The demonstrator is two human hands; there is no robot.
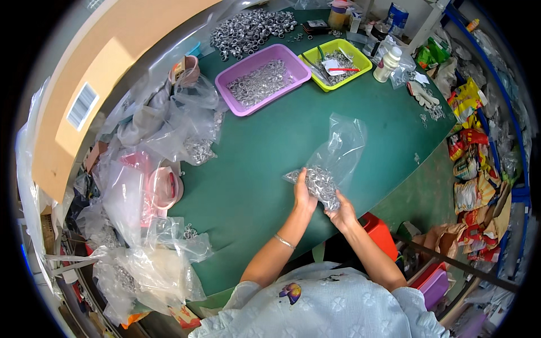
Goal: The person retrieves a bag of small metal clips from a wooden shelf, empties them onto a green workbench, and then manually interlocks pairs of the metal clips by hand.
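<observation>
A clear plastic bag [321, 185] of small silvery metal rings is held between my two hands over the near right part of the green table [259, 163]. My left hand [304, 197] cups the bag's left side, its thumb against the plastic. On the lower right, my right hand [342, 213] closes around the bag's bottom corner. The bag's loose upper part, without rings in it, stretches away from me across the tabletop. Some fingers of both hands are hidden beneath the bag.
Beyond stand a purple basin [222, 84] of rings, a yellow-green basin [366, 59] with tools, and a heap of dark rings [251, 31]. A white bottle [387, 65] and gloves [422, 96] lie far right. Plastic bags [163, 265] crowd the left edge; a red stool [378, 234] is near.
</observation>
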